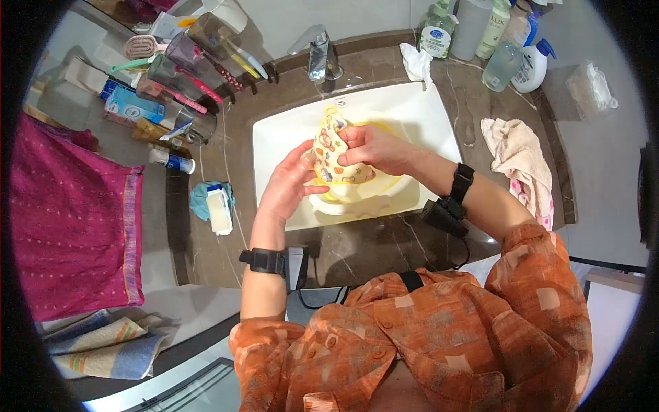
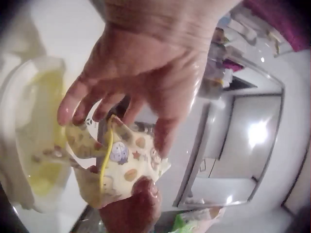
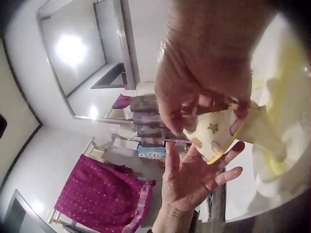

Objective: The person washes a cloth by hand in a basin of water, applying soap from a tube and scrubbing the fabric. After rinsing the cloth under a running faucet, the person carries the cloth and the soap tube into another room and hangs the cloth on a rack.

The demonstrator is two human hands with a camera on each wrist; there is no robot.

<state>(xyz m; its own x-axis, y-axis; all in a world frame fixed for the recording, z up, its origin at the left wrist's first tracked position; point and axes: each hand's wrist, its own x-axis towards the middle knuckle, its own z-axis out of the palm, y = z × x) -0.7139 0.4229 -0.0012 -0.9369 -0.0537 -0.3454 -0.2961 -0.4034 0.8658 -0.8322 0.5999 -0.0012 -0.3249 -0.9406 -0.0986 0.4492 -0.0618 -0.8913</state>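
A wet, pale yellow cloth (image 1: 331,154) printed with stars and little figures, with yellow edging and a small loop at its top, is held up over the sink. My right hand (image 1: 376,151) pinches it between thumb and fingers. My left hand (image 1: 287,180) is at the cloth's left side, its fingers spread; the right wrist view shows this left palm (image 3: 187,182) facing the cloth. In the left wrist view the cloth (image 2: 124,167) hangs just past the left fingertips. Below the hands, a white basin (image 1: 364,206) with yellowish liquid sits inside the white sink (image 1: 443,130).
A chrome faucet (image 1: 319,58) stands behind the sink. Cups with toothbrushes (image 1: 199,65) line the left counter, near a soap bar (image 1: 220,211) on a teal cloth. Bottles (image 1: 494,34) stand at the back right; a beige towel (image 1: 518,151) lies on the right counter.
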